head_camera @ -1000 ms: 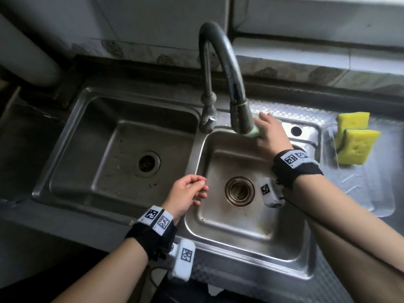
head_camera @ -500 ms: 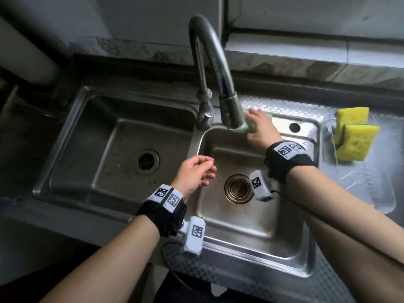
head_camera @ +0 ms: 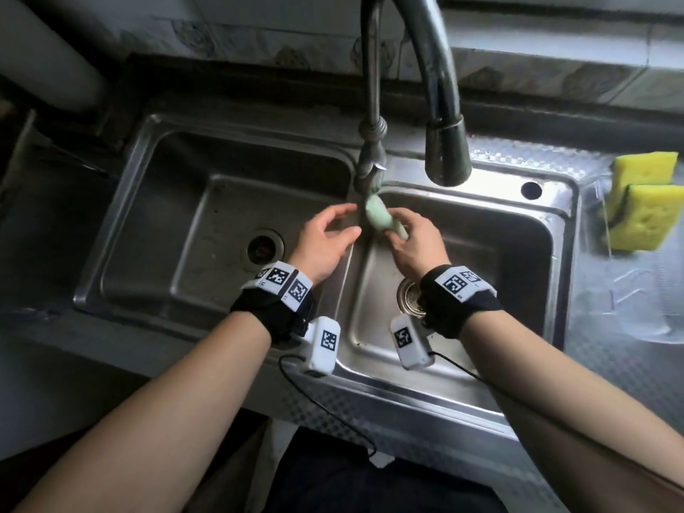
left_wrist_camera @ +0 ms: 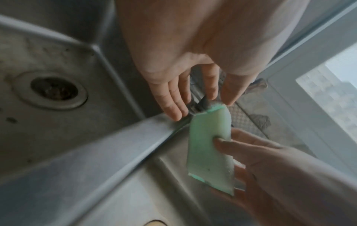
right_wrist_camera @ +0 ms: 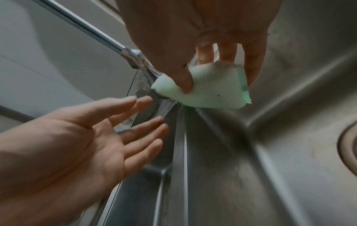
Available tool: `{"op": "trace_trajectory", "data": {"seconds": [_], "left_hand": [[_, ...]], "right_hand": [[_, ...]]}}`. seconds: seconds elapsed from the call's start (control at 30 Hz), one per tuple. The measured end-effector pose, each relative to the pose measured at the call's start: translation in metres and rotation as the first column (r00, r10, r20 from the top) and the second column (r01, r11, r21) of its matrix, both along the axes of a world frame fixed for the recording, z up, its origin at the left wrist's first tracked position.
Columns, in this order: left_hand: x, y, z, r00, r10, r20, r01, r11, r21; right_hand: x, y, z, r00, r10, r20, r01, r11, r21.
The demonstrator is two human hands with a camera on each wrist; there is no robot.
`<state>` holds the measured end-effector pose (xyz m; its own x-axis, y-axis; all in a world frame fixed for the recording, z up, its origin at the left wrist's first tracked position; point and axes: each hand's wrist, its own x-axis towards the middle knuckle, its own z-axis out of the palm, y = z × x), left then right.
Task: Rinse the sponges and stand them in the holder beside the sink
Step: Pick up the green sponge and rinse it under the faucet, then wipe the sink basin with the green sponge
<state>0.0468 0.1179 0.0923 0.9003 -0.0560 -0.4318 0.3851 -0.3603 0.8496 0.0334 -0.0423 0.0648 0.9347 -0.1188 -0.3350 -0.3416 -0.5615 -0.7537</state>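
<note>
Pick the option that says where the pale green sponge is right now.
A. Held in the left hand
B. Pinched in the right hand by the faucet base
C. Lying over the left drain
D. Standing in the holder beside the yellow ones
B: the right hand pinches the green sponge beside the faucet base; the left hand is open and holds nothing.

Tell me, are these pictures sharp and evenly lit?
Head view: dim, glare on the sink rim, edges bent. Left wrist view: green sponge fairly clear, drain smeared. Right wrist view: left hand blurred.

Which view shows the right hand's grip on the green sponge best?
Right wrist: the thumb presses into the green sponge, other fingers behind it. Left wrist shows the sponge's long face, grip partly hidden. Head shows only the sponge's end above the right hand.
</note>
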Motion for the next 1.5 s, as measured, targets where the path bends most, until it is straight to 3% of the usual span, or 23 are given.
{"op": "trace_trajectory", "data": {"seconds": [0.1, 0.17, 0.27, 0.37, 0.47, 0.67, 0.8, 0.93, 1.13, 1.27, 1.4, 1.5], "left_hand": [[-0.01, 0.014, -0.003, 0.99, -0.137, 0.041, 0.132, 0.986, 0.103], [-0.021, 0.026, -0.003, 0.956, -0.289, 0.055, 0.27, 0.935, 0.228], [-0.042, 0.053, -0.003, 0.827, -0.561, 0.041, 0.5, 0.767, 0.402], [-0.066, 0.082, -0.006, 0.687, -0.726, 0.004, 0.602, 0.573, 0.556], [-0.089, 0.1, -0.007, 0.602, -0.798, -0.001, 0.649, 0.489, 0.582], [-0.133, 0.096, -0.008, 0.591, -0.8, 0.101, 0.625, 0.534, 0.57], [-0.161, 0.066, -0.01, 0.542, -0.834, 0.105, 0.659, 0.499, 0.563], [-0.19, -0.002, -0.013, 0.487, -0.87, 0.075, 0.718, 0.448, 0.533], [-0.23, -0.136, -0.014, 0.397, -0.913, 0.095, 0.778, 0.39, 0.494], [-0.23, -0.172, -0.018, 0.462, -0.881, 0.101, 0.75, 0.449, 0.486], [-0.21, -0.193, -0.026, 0.526, -0.84, 0.136, 0.706, 0.52, 0.48], [-0.175, -0.21, -0.033, 0.686, -0.717, 0.128, 0.615, 0.665, 0.424]], "right_hand": [[-0.019, 0.021, -0.003, 0.996, 0.083, 0.022, -0.083, 0.996, 0.009], [-0.034, 0.034, -0.001, 0.985, 0.162, 0.06, -0.161, 0.987, -0.027], [-0.063, 0.053, 0.004, 0.953, 0.3, 0.04, -0.293, 0.947, -0.129], [-0.091, 0.068, 0.009, 0.927, 0.375, 0.007, -0.365, 0.906, -0.214], [-0.122, 0.081, 0.01, 0.894, 0.448, -0.027, -0.442, 0.867, -0.23], [-0.167, 0.078, 0.01, 0.873, 0.483, -0.06, -0.484, 0.849, -0.21], [-0.186, 0.048, 0.017, 0.878, 0.464, -0.118, -0.478, 0.86, -0.18], [-0.228, -0.012, 0.028, 0.917, 0.364, -0.164, -0.393, 0.894, -0.215], [-0.3, -0.12, 0.034, 0.988, 0.067, -0.142, -0.109, 0.945, -0.309], [-0.317, -0.144, 0.037, 1.0, -0.027, 0.001, 0.026, 0.969, -0.245], [-0.314, -0.159, 0.045, 0.93, -0.32, 0.182, 0.336, 0.94, -0.064], [-0.313, -0.168, 0.047, 0.86, -0.478, 0.181, 0.488, 0.873, -0.015]]}}
